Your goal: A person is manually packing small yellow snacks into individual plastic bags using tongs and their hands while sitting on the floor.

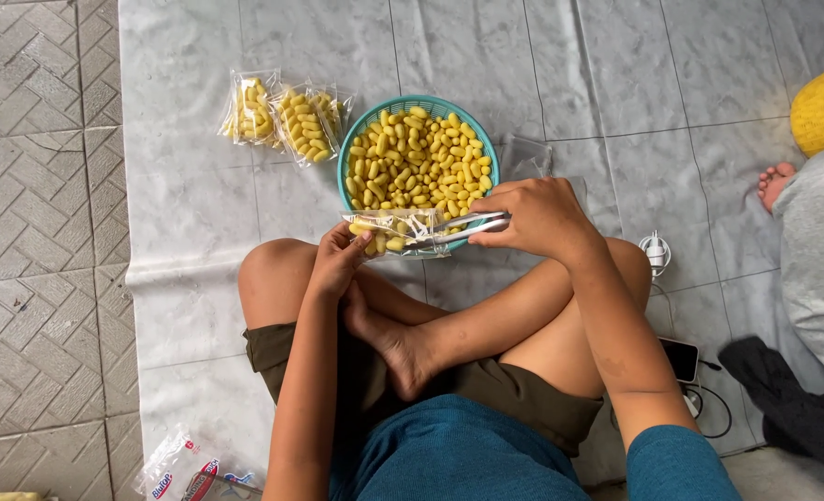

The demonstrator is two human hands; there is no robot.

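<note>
Sitting cross-legged on the floor, with both hands on a small clear bag [398, 232] partly filled with yellow puffed snacks, held just at the near rim of the teal basket [361, 125]. The left hand [338, 260] pinches the bag's left end, and the right hand [537, 218] grips the open right end, which looks stretched flat and shiny. The basket is heaped with the same yellow pieces. Two filled bags [287, 116] lie on the floor to its far left.

Glossy plastic, matt floor
Clear shiny plastic bag [398, 232]; teal plastic mesh basket [361, 130] at 12 o'clock; smooth marbled sheet [189, 232]; rough grey tiled floor [31, 232] at 9.
</note>
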